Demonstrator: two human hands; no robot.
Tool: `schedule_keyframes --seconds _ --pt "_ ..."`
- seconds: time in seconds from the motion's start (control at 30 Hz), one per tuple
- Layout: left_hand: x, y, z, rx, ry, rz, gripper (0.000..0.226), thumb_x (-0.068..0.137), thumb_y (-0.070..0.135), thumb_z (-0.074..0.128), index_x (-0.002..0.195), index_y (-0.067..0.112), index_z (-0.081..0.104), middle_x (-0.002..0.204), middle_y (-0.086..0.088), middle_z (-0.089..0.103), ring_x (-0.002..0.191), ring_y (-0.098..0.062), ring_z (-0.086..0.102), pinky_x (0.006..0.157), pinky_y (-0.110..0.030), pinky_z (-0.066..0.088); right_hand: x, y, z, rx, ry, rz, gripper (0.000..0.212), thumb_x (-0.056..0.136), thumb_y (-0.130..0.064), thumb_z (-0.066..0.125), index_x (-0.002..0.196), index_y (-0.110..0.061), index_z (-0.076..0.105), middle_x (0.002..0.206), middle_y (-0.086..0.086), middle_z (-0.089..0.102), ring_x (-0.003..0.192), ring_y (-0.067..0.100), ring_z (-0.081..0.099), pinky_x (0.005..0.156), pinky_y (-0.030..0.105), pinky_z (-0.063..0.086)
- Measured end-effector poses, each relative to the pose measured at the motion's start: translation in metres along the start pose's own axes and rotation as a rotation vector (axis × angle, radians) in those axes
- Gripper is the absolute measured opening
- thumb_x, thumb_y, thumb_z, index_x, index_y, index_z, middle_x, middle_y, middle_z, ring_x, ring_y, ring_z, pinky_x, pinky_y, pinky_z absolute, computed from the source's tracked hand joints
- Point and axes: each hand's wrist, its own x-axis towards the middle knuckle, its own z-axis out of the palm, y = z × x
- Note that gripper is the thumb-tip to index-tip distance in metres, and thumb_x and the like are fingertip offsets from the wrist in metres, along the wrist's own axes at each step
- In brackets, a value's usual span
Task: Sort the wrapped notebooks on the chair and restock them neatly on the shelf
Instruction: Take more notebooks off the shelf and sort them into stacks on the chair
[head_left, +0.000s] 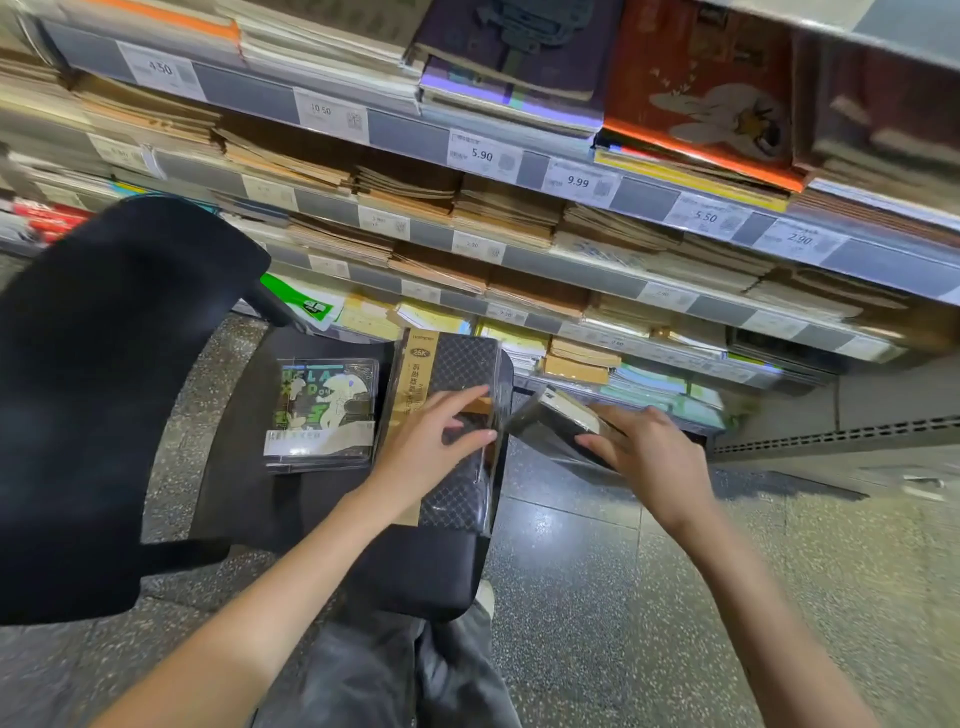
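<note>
Right hand (641, 449) gripping tilted notebook (558, 421) beside chair (415, 577), nearest shelf (571, 260); left hand (436, 441) spread on black notebook (452, 410).

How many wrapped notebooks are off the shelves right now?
3. The cartoon-cover notebook lies on the chair; the black quilted notebook lies beside it under the left hand; a dark notebook is in the right hand. More may be stacked underneath.

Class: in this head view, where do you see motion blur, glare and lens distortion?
Head view: motion blur smears the wrapped notebook in the right hand; glare streaks the plastic wrap of the black notebook under the left hand; wide-angle distortion bends the shelf edges.
</note>
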Motion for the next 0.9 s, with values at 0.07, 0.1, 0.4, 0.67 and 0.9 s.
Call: schedule_keyframes --seconds 0.07,0.1,0.4,0.67,0.9 --pt "0.005 0.016 -0.004 -0.117 -0.034 -0.004 0.060 0.079 0.050 0.057 0.136 0.044 0.036 0.126 0.023 0.038 0.103 -0.009 0.056 0.082 -0.015 0.041 0.004 -0.009 -0.002 -0.028 0.072 -0.071 0.042 0.085 -0.049 0.056 0.123 -0.034 0.056 0.084 -0.006 0.053 0.098 0.020 0.055 0.057 0.029 0.035" --pt "0.007 0.024 -0.007 -0.171 -0.054 -0.001 0.062 0.076 0.053 0.056 0.134 0.045 0.037 0.128 0.024 0.038 0.106 -0.010 0.055 0.086 -0.018 0.041 0.005 -0.014 -0.003 -0.044 0.104 -0.121 0.041 0.083 -0.048 0.059 0.121 -0.032 0.059 0.084 -0.006 0.059 0.096 0.020 0.055 0.053 0.027 0.034" --pt "0.011 0.029 -0.037 -0.207 0.113 0.039 0.024 0.076 0.037 0.070 0.099 0.035 0.064 0.108 0.025 0.054 0.108 0.004 0.049 0.098 -0.024 0.037 0.024 -0.057 0.013 -0.123 0.227 -0.360 0.043 0.074 -0.049 0.064 0.110 -0.027 0.067 0.090 -0.007 0.070 0.077 0.020 0.057 0.042 0.023 0.037" --pt "0.002 -0.052 -0.039 -0.219 0.027 -0.043 0.028 0.070 0.005 0.075 0.089 0.023 0.065 0.125 0.008 0.047 0.118 -0.006 0.047 0.106 -0.019 0.033 0.038 -0.042 0.053 0.212 -0.142 -0.127 0.056 0.089 -0.056 0.035 0.139 -0.031 0.039 0.146 -0.003 0.038 0.132 0.020 0.030 0.102 0.037 0.033" --pt "-0.008 -0.120 -0.008 -0.114 -0.035 -0.203 0.065 0.073 -0.004 0.073 0.126 0.024 0.048 0.125 0.009 0.034 0.120 -0.011 0.041 0.110 -0.035 0.033 0.064 -0.038 0.111 0.279 -0.332 -0.001 0.063 0.090 -0.045 0.051 0.145 -0.026 0.026 0.157 0.000 0.010 0.142 0.029 0.013 0.112 0.044 0.019"
